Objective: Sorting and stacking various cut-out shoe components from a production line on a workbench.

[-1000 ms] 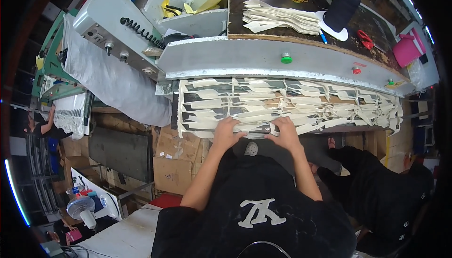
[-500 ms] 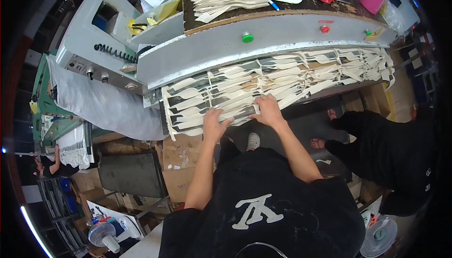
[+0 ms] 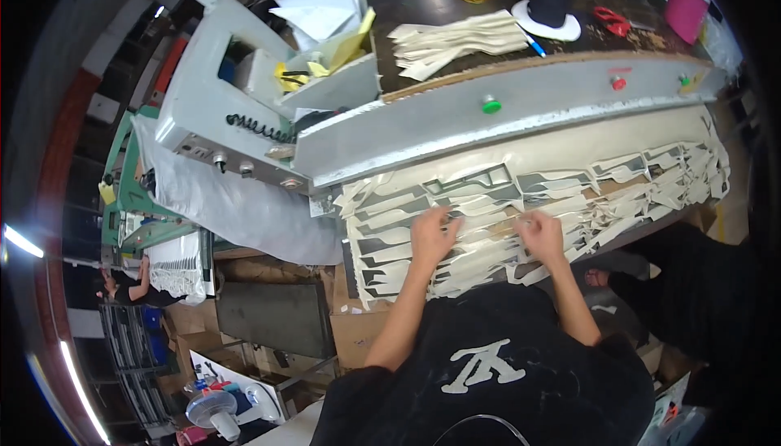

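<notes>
A cream sheet (image 3: pixel 561 154), punched full of long blade-like gaps, lies across the machine bed in front of me. Thin strips and webs are what is left between its holes. Over the middle of this cut part, my left hand (image 3: pixel 434 236) has its thumb apart from its bent fingers, and nothing shows between them. To its right, my right hand (image 3: pixel 540 236) hovers at or just touches the strips, its bent fingers blurred. A dark-edged outline (image 3: pixel 472 180) stands out beyond my hands. At the right end the strips are crumpled together.
A grey machine beam (image 3: pixel 521 104) with a green button (image 3: pixel 490 105) and red button (image 3: pixel 619 84) spans behind the sheet. On its top lie stacked cream pieces (image 3: pixel 455 41), red-handled scissors (image 3: pixel 612 20) and a pink container (image 3: pixel 687 8). A person in black (image 3: pixel 691 299) is at the right.
The cut sheet has come toward me, and a plain uncut stretch now shows beyond it. My hands have left its front edge for its middle. The whole view has shifted.
</notes>
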`<action>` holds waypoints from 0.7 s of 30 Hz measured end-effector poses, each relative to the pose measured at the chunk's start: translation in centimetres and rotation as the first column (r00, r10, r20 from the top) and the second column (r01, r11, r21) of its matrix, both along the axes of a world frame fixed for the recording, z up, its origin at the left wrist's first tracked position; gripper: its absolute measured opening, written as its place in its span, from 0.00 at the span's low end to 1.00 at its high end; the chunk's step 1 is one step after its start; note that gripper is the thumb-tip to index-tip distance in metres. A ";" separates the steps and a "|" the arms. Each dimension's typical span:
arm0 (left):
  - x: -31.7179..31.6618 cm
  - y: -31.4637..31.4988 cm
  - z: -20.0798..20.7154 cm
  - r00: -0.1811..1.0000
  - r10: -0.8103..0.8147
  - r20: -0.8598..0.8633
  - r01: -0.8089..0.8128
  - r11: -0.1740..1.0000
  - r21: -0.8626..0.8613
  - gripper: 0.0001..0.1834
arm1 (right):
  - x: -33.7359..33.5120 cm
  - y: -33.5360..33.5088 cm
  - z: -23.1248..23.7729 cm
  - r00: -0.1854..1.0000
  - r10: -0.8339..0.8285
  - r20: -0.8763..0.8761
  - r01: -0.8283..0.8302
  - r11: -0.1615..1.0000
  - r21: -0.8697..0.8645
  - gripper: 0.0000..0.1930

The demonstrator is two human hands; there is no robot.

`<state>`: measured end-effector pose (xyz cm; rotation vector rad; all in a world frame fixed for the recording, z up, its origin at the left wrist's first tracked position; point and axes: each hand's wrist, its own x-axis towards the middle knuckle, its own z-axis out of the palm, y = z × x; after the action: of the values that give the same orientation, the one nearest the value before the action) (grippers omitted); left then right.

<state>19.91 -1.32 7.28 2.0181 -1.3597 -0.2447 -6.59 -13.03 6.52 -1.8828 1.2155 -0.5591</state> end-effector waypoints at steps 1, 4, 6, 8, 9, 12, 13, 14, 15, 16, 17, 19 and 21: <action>0.3 -2.7 0.4 0.996 0.038 0.081 -0.031 0.996 -0.080 0.26 | 1.5 -2.7 0.0 0.997 -0.081 0.005 0.081 0.995 -0.058 0.13; -1.3 -9.1 -1.1 0.986 -0.009 0.167 0.032 0.990 -0.135 0.32 | 5.2 -8.1 -2.5 0.934 -0.104 0.343 0.183 0.961 -0.208 0.09; -2.2 -11.5 -2.4 0.979 -0.143 0.145 0.153 0.986 -0.060 0.39 | 6.6 -10.1 -3.4 0.981 -0.011 0.193 0.087 0.917 -0.389 0.07; -2.2 -12.2 -4.6 0.963 -0.215 0.163 0.205 0.976 0.079 0.38 | 7.1 -10.7 -6.1 0.994 0.053 0.095 -0.013 0.924 -0.382 0.08; -2.2 -12.5 -5.5 0.944 -0.274 0.183 0.234 0.949 0.213 0.38 | 7.1 -11.1 -7.2 0.991 0.134 0.006 -0.122 0.921 -0.371 0.08; -3.0 -12.2 -5.0 0.970 -0.240 0.045 0.232 0.963 0.137 0.32 | 5.9 -10.0 -8.2 0.989 0.103 0.103 -0.068 0.951 -0.303 0.09; -2.8 -12.2 -4.2 0.966 -0.256 0.029 0.253 0.965 0.074 0.31 | 5.6 -10.0 -8.5 0.984 0.067 0.165 -0.019 0.959 -0.281 0.10; -2.8 -12.1 -2.8 0.970 -0.243 -0.017 0.244 0.970 0.019 0.30 | 5.3 -10.0 -8.5 0.987 0.057 0.147 -0.014 0.960 -0.278 0.10; -2.3 -11.7 -1.5 0.974 -0.224 -0.013 0.225 0.974 0.027 0.30 | 5.5 -10.1 -8.6 0.985 0.075 0.153 -0.031 0.962 -0.272 0.10; -1.5 -11.1 0.0 0.982 -0.182 -0.053 0.179 0.982 -0.052 0.30 | 5.8 -10.1 -8.2 0.986 0.075 0.151 -0.030 0.960 -0.278 0.10; -1.1 -10.8 1.3 0.983 -0.154 -0.104 0.141 0.982 -0.126 0.30 | 5.7 -10.0 -7.9 0.988 0.061 0.140 -0.020 0.960 -0.280 0.11; 0.4 -10.0 4.3 0.988 -0.091 -0.125 0.074 0.988 -0.139 0.31 | 6.5 -10.1 -6.9 0.988 0.101 0.118 -0.064 0.957 -0.281 0.16; 1.5 -9.4 6.6 0.991 0.041 -0.130 -0.086 0.926 -0.366 0.35 | 7.6 -8.9 -5.3 0.920 0.167 0.356 -0.151 0.986 -0.071 0.26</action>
<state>21.43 -10.72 13.86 1.6980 -1.1630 -0.0696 0.97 -21.94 1.18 -1.7942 0.8085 -0.8053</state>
